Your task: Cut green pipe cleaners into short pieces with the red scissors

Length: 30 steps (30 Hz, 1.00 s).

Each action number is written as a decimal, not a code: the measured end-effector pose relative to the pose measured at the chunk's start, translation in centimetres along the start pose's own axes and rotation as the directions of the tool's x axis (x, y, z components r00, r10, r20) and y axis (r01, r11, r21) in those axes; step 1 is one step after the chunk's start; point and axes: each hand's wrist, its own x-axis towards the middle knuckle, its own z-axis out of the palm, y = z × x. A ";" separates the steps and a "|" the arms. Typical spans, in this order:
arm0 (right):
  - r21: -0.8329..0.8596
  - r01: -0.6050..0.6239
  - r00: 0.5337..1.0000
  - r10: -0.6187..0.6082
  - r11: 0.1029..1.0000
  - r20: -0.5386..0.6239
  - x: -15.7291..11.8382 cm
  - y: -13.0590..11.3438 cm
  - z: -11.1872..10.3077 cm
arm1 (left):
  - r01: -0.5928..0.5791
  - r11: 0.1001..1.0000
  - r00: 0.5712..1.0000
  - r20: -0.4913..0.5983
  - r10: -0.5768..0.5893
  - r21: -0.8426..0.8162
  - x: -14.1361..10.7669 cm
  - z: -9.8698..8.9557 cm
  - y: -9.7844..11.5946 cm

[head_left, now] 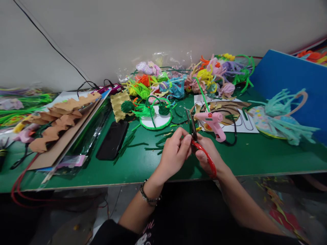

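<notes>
My right hand [209,152] is closed on a pair of scissors [208,159] with red handles, its dark blades pointing away from me over the table. My left hand [176,147] is pinched right beside the blades. A short dark green pipe cleaner [190,127] shows at its fingertips, partly hidden by the scissors. Just beyond lies a pink glue gun [212,119]. To the left stands a white disc [160,121] edged in green, carrying green pipe-cleaner shapes. Cut dark green pipe cleaner pieces [125,145] lie left of my hands.
A black phone [112,141] lies on the green table [143,172]. Colourful pipe-cleaner figures [176,85] are heaped against the wall. Brown corrugated cardboard [57,126] is stacked left. A blue board [288,81] stands right, behind a turquoise figure [281,115].
</notes>
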 end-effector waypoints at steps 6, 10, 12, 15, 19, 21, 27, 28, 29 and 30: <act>0.032 0.015 0.999 -0.014 0.999 -0.030 -0.1 0.0 0.1 | -0.003 1.000 1.000 0.007 0.003 -0.008 0.0 0.0 -0.1; 0.088 0.025 0.999 -0.021 0.996 -0.047 -0.3 0.2 0.2 | -0.007 1.000 1.000 0.009 0.008 -0.028 0.0 0.0 -0.1; 0.121 0.015 0.999 -0.010 0.993 -0.043 -0.4 0.2 0.2 | -0.009 0.999 1.000 0.011 0.009 -0.039 0.0 0.0 -0.1; 0.123 -0.004 1.000 0.006 0.992 -0.020 -0.4 0.3 0.1 | -0.003 0.999 1.000 0.010 0.003 -0.039 0.0 0.0 -0.1; 0.052 -0.019 0.999 0.017 0.998 0.043 -0.3 0.2 0.0 | 0.003 1.000 1.000 0.006 -0.003 -0.024 0.0 -0.1 0.0; 0.038 -0.025 0.998 0.023 0.999 0.055 -0.3 0.3 0.0 | -0.002 1.000 1.000 0.010 0.002 -0.012 0.0 -0.2 0.0; 0.040 -0.008 1.000 0.008 0.999 0.003 -0.5 0.6 0.1 | -0.009 0.999 1.000 0.020 0.008 0.047 -0.1 -0.4 0.4; 0.045 0.000 1.000 0.001 0.999 -0.009 -0.5 0.5 0.1 | -0.010 0.999 1.000 0.019 0.009 0.054 -0.1 -0.4 0.4; 0.053 0.008 1.000 -0.007 0.999 -0.019 -0.5 0.5 0.1 | -0.010 0.998 1.000 0.018 0.009 0.058 -0.1 -0.5 0.4; 0.063 0.015 1.000 -0.013 0.998 -0.026 -0.5 0.5 0.1 | -0.010 0.998 1.000 0.017 0.009 0.060 -0.1 -0.5 0.4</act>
